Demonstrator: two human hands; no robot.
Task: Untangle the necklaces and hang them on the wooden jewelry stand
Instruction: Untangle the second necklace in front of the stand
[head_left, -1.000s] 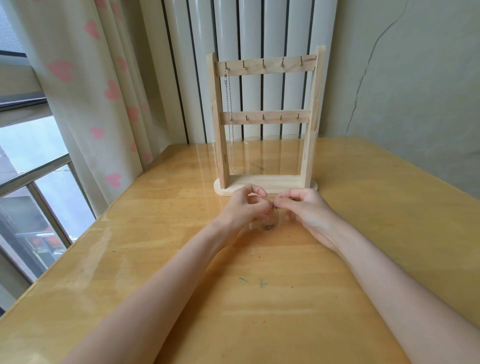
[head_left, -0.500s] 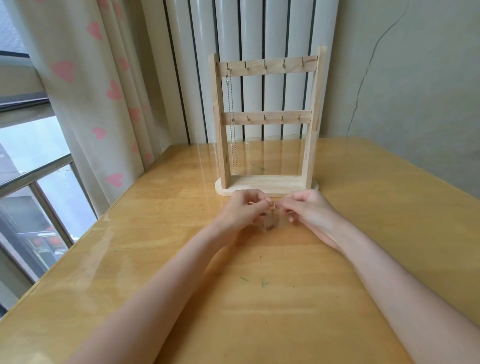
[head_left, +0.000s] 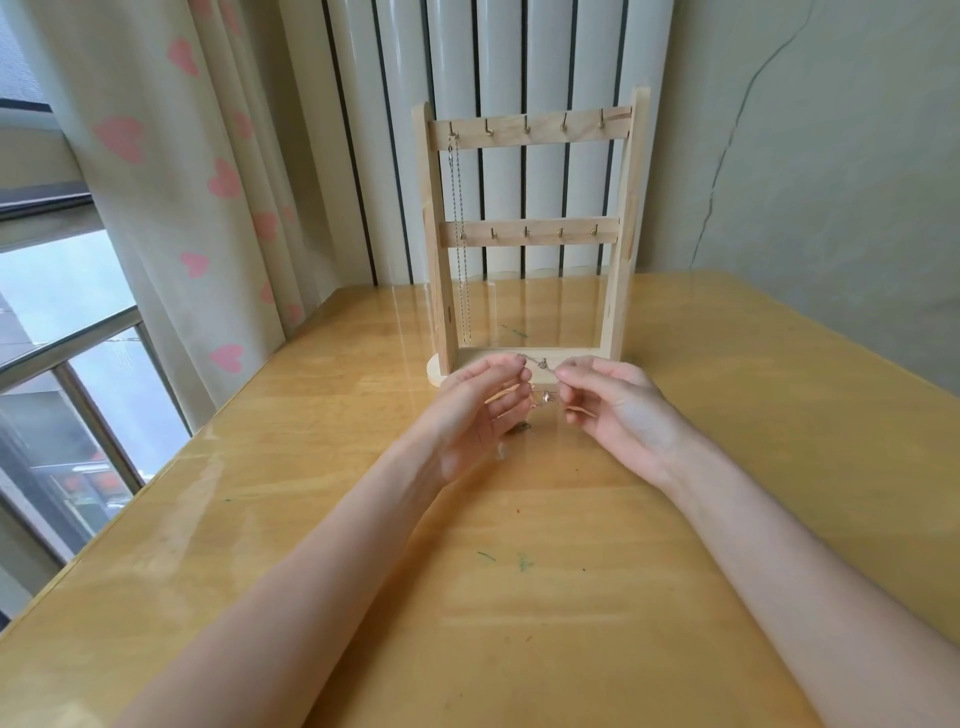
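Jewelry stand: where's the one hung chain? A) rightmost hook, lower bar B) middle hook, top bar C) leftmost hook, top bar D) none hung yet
C: on the jewelry stand, a silver chain drops from the leftmost hook of the top bar down past the lower bar to just above the base; the other hooks are bare.
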